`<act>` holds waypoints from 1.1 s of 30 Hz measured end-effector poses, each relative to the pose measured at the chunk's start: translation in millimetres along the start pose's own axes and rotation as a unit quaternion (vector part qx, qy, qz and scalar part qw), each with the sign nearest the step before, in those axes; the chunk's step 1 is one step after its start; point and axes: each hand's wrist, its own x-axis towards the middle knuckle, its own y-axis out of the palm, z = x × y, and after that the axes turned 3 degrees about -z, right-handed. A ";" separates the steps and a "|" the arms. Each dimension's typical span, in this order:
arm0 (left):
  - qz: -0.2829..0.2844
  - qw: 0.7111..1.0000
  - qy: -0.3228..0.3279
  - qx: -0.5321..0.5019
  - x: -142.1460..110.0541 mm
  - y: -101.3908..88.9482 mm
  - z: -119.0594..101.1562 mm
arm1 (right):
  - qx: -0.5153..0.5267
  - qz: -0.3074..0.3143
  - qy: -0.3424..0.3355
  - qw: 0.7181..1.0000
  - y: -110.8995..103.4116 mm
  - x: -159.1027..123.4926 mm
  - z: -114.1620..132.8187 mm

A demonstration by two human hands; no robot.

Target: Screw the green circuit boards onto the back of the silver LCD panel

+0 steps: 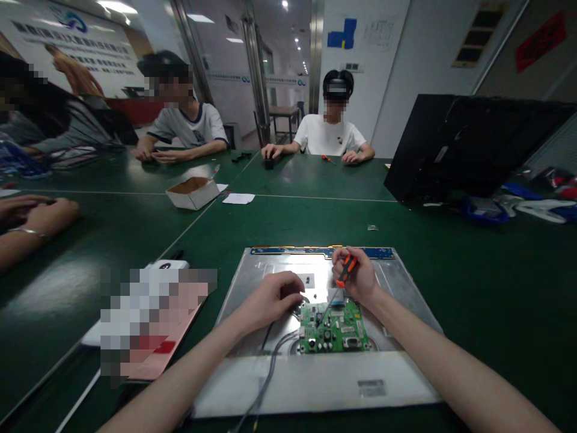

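A silver metal monitor back panel (396,300) lies flat on the green table in front of me. A green circuit board (336,329) sits on its lower middle. My right hand (356,276) grips an orange-handled screwdriver (346,270), whose shaft slants down-left with the tip on the board's upper left area. My left hand (274,297) rests fingers-down on the panel just left of the board, near grey cables (270,367) that run off the front edge.
A black monitor shell (469,150) stands at the right. A small open cardboard box (193,192) and a white paper (238,198) lie mid-table. A pink sheet (153,355) lies left of the panel. Three people sit across; another person's arms (31,222) rest at left.
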 end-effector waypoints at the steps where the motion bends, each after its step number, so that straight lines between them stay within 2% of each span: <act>1: -0.016 1.000 0.003 0.010 0.1 -0.1 -0.2 | 0.000 0.000 -0.001 1.000 0.2 0.0 0.1; 4: -0.027 0.998 0.043 0.026 0.8 0.7 -2.2 | -0.001 0.001 -0.003 1.000 0.7 0.1 0.2; 9: 0.015 0.993 0.105 0.046 2.5 4.4 -5.1 | -0.004 0.005 -0.007 1.000 0.8 -0.2 -0.6; 16: 0.012 0.992 0.114 0.060 6.7 6.1 -2.4 | -0.006 0.012 -0.010 1.000 0.6 0.4 -1.3; 20: 0.007 0.987 0.139 0.081 13.3 6.4 -5.7 | -0.009 0.019 -0.005 1.000 1.4 0.3 -0.3; 27: 0.066 0.977 0.168 0.118 26.6 10.8 -8.0 | -0.018 0.023 -0.004 1.000 1.6 0.2 0.4; 33: 0.031 0.985 0.135 0.100 21.8 5.0 -6.8 | -0.021 0.016 -0.002 1.000 1.9 -0.2 0.4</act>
